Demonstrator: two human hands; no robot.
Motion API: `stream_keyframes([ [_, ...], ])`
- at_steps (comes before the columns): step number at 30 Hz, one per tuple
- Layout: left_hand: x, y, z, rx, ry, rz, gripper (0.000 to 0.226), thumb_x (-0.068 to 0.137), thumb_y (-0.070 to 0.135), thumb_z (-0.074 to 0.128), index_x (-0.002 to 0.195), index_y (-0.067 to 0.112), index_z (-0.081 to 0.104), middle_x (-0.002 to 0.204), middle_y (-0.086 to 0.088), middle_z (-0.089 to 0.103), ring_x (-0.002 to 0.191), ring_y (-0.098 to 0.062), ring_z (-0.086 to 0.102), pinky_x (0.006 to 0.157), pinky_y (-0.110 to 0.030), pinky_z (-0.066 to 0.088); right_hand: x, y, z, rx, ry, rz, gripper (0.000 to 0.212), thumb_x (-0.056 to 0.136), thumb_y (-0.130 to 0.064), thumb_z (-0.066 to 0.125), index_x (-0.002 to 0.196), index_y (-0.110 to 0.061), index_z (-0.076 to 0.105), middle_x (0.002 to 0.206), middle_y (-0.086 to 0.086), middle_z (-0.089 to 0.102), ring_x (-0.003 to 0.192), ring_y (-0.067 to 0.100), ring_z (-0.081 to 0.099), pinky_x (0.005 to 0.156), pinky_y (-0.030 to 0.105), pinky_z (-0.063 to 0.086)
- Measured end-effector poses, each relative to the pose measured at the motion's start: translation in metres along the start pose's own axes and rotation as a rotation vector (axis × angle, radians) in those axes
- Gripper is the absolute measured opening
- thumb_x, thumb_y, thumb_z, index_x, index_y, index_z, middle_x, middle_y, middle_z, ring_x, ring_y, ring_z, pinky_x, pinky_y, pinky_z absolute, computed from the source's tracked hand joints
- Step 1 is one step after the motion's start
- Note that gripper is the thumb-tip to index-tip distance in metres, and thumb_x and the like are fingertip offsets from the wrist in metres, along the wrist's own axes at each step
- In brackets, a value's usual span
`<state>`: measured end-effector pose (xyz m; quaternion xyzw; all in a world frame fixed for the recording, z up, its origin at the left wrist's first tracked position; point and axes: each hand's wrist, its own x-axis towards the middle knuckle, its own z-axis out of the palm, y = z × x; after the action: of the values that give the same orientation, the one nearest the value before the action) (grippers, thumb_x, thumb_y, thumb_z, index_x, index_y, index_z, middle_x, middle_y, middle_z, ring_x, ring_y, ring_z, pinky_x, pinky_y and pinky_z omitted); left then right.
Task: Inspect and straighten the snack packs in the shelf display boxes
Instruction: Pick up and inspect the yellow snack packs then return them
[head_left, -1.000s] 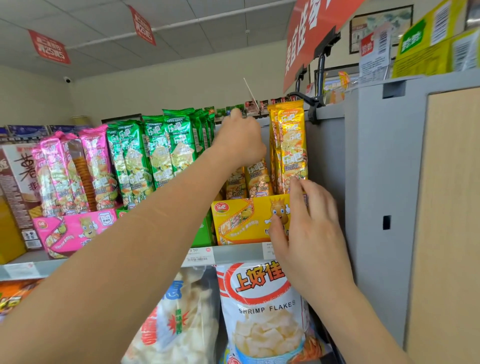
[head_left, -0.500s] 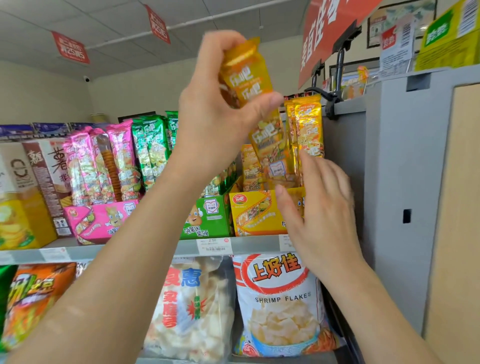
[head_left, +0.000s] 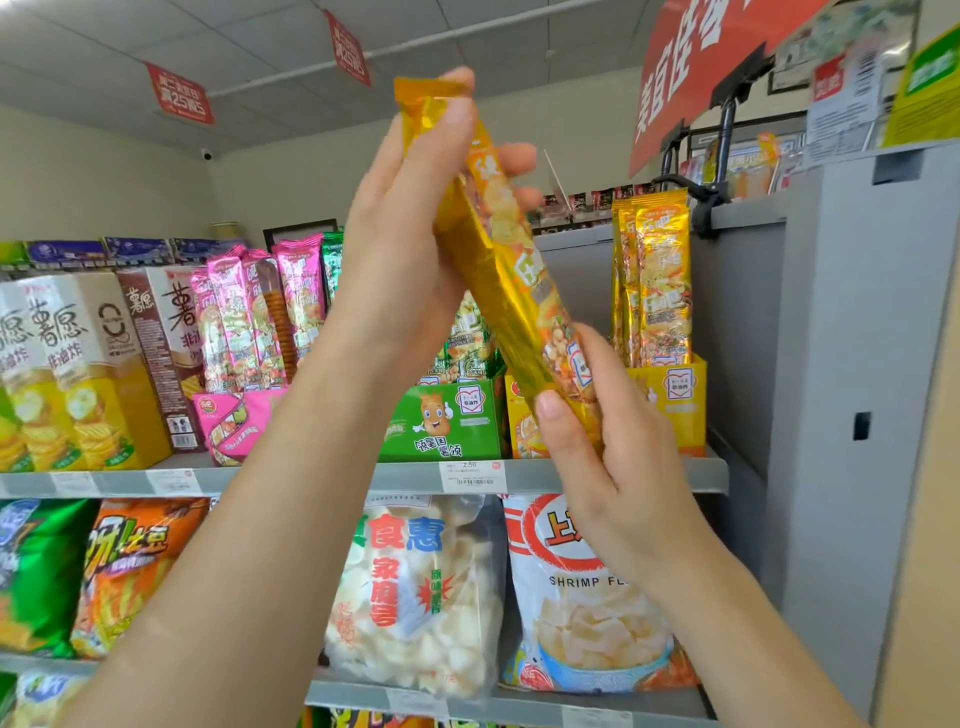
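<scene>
I have one yellow pack (head_left: 504, 270) out in the air in front of the shelf, slanted so its top seal points to about 11 o'clock and its bottom to 5 o'clock. My left hand (head_left: 400, 260) grips the upper half: thumb pressed along the top seal, the other fingers curled round behind, with their tips showing past the far edge. My right hand (head_left: 628, 457) pinches the bottom end between thumb and curled fingers. I hold it at both ends so the foil pulls flat and I can read the printed face (a limp pack hides creases).

The yellow display box (head_left: 675, 405) it belongs to sits at 2 o'clock from my right hand, hard against the grey end panel (head_left: 748, 332). A few yellow packs (head_left: 660, 280) stand upright in it, bunched to its right, which looks to leave a gap on the left for this one. The green box (head_left: 447, 421) stands just beside it at 9 o'clock, both at the shelf edge (head_left: 322, 478).

I judge this the inspecting step; putting it back upright comes next.
</scene>
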<state>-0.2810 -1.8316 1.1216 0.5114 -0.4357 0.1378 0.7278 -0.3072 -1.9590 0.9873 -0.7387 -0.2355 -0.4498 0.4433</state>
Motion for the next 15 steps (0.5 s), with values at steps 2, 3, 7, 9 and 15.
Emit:
stream_keyframes([
  [2, -0.003, -0.002, -0.005, -0.049, -0.086, -0.072, 0.031, 0.092, 0.026, 0.052, 0.122, 0.018, 0.053, 0.094, -0.008, 0.071, 0.085, -0.024, 0.07, 0.074, -0.033, 0.055, -0.006, -0.005, -0.003, 0.31, -0.052, 0.136, 0.03, 0.097, -0.046, 0.043, 0.12, -0.034, 0.057, 0.089, 0.0, 0.066, 0.071, 0.017, 0.06, 0.063, 0.036, 0.051],
  [3, -0.004, -0.004, -0.007, -0.057, -0.09, -0.091, 0.028, 0.09, 0.023, 0.055, 0.117, 0.018, 0.055, 0.09, -0.007, 0.071, 0.083, -0.024, 0.071, 0.071, -0.033, 0.056, -0.009, -0.008, -0.006, 0.489, -0.093, 0.224, 0.031, 0.096, -0.048, 0.044, 0.113, -0.029, 0.062, 0.086, 0.003, 0.066, 0.064, 0.016, 0.058, 0.056, 0.03, 0.049],
  [7, -0.011, -0.012, -0.006, -0.185, -0.04, -0.132, 0.028, 0.085, 0.02, 0.059, 0.112, 0.012, 0.054, 0.079, -0.006, 0.063, 0.074, -0.023, 0.07, 0.061, -0.032, 0.056, -0.02, -0.011, -0.014, 0.901, -0.242, 0.499, 0.048, 0.092, -0.05, 0.05, 0.097, -0.005, 0.066, 0.077, 0.021, 0.063, 0.055, 0.025, 0.051, 0.048, 0.025, 0.042],
  [9, -0.014, -0.014, -0.003, -0.274, -0.076, -0.166, 0.038, 0.088, 0.024, 0.054, 0.12, 0.005, 0.048, 0.086, -0.007, 0.069, 0.08, -0.024, 0.071, 0.069, -0.034, 0.057, -0.024, -0.011, -0.015, 1.068, -0.314, 0.593, 0.054, 0.088, -0.05, 0.052, 0.106, -0.001, 0.066, 0.073, 0.02, 0.061, 0.056, 0.026, 0.051, 0.049, 0.026, 0.045],
  [15, -0.022, -0.021, 0.01, -0.329, -0.033, -0.187, 0.02, 0.094, 0.018, 0.053, 0.109, 0.005, 0.047, 0.081, -0.008, 0.067, 0.068, -0.02, 0.067, 0.065, -0.033, 0.057, -0.036, -0.018, -0.012, 0.908, -0.169, 0.692, 0.039, 0.086, -0.054, 0.057, 0.11, -0.026, 0.073, 0.092, 0.006, 0.075, 0.082, 0.023, 0.073, 0.066, 0.029, 0.058],
])
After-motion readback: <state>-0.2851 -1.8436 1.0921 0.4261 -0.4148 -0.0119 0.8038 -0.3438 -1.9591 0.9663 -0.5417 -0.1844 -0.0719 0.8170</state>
